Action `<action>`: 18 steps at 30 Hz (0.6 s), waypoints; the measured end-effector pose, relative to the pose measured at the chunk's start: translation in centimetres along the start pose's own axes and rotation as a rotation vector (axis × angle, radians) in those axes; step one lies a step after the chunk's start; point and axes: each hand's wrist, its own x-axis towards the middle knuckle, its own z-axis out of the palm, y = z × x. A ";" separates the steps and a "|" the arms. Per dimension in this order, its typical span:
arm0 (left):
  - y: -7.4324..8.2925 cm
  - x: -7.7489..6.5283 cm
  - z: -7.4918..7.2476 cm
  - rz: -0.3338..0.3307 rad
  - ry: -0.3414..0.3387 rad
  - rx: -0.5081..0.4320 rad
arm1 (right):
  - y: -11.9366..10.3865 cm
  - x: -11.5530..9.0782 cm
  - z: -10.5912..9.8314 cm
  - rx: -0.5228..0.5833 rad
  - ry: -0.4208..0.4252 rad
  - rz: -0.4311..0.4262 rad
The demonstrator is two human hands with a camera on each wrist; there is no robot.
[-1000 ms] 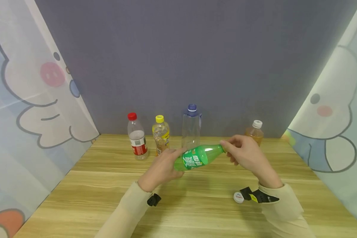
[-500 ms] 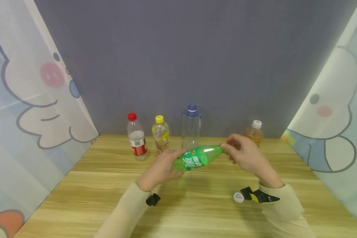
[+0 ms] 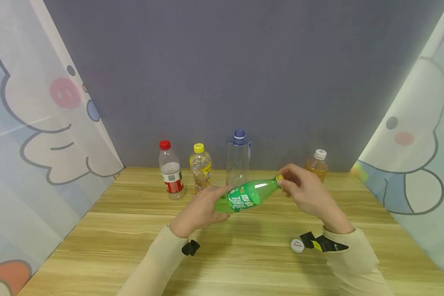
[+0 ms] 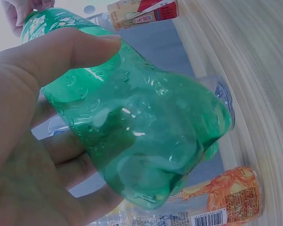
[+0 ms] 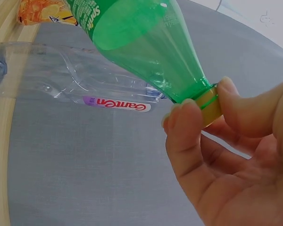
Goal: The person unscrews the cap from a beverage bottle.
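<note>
A green Sprite bottle (image 3: 246,195) is held tilted over the table, its neck toward the right and slightly higher than its base. My left hand (image 3: 201,209) grips the bottle near its base; in the left wrist view the thumb lies across it and the fingers pass beneath. On the bottle's mouth sits a yellow cap (image 5: 211,107), pinched between thumb and fingertips of my right hand (image 3: 306,193). A loose white cap (image 3: 297,246) lies on the table below my right wrist.
Behind the hands stand a red-capped bottle (image 3: 172,172), a yellow-capped bottle (image 3: 200,166) and a tall clear bottle (image 3: 238,160) with a blue top. An amber bottle (image 3: 317,165) with a white cap is partly behind my right hand. A grey panel (image 3: 222,82) backs the wooden table (image 3: 244,263).
My right fingers have shifted around the bottle's mouth, and the yellow cap, hidden a second ago, now shows there. My left hand and the bottle have stayed nearly still.
</note>
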 end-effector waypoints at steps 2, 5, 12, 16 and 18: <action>0.0 0.0 0.0 0.002 -0.003 -0.007 | 0.0 0.0 0.0 -0.004 0.002 -0.011; 0.0 0.0 0.0 0.001 -0.011 -0.028 | 0.1 0.0 -0.1 -0.022 0.006 -0.031; -0.5 0.1 0.1 0.013 -0.044 -0.088 | 0.4 -0.1 -0.1 -0.033 0.038 -0.119; -0.6 0.1 0.1 0.009 -0.062 -0.106 | 0.4 -0.1 0.0 0.015 0.052 -0.158; -0.6 0.1 0.0 -0.002 -0.064 -0.110 | 0.4 -0.1 0.0 0.020 0.061 -0.173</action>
